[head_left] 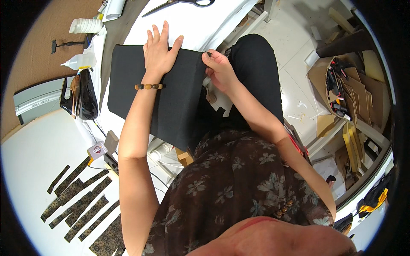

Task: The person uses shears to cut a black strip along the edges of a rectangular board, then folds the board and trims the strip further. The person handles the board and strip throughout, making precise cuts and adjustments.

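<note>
While the left hand (159, 53) lies flat and open on the black fabric panel (171, 100) to pin it against the desk (205, 25), the right hand (218, 68) pinches its upper right corner, perhaps around a needle. Scissors (179, 4) lie beyond; an iron (83, 96) stands left.

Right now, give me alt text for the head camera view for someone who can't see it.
A person's left hand presses flat on a black fabric panel while the right hand pinches its right edge. Scissors, a glue bottle and patterned strips lie around it.
</note>
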The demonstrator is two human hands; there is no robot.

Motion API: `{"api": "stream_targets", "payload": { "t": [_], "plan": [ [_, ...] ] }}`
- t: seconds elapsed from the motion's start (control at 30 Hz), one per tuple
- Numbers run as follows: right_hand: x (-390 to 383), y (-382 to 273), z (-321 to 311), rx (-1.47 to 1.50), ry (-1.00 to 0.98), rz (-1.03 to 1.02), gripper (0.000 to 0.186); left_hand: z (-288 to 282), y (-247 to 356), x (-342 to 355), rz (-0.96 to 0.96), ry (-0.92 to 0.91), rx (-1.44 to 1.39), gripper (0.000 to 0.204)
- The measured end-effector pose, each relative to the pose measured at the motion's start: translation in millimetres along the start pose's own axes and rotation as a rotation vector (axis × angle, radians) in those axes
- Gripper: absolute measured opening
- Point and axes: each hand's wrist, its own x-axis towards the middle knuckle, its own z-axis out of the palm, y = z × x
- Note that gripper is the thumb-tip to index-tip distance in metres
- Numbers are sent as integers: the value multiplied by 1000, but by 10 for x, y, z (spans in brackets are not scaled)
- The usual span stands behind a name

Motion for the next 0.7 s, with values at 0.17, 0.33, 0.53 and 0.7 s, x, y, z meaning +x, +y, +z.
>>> {"api": "stream_targets", "payload": {
  "t": [0.17, 0.33, 0.53, 0.7],
  "plan": [
    [25, 93, -73, -34, 15, -93, 14, -4, 11, 12, 1, 6, -4, 78],
    [30, 95, -38, -39, 55, -102, 20, 26, -19, 23, 10, 17, 18, 77],
    [39, 82, -92, -70, 24, -107, 14, 10, 9, 30, -5, 15, 17, 76],
    [53, -27, 2, -64, 66, -67, 11, 26, -8, 10, -3, 29, 11, 75]
  ]
}}
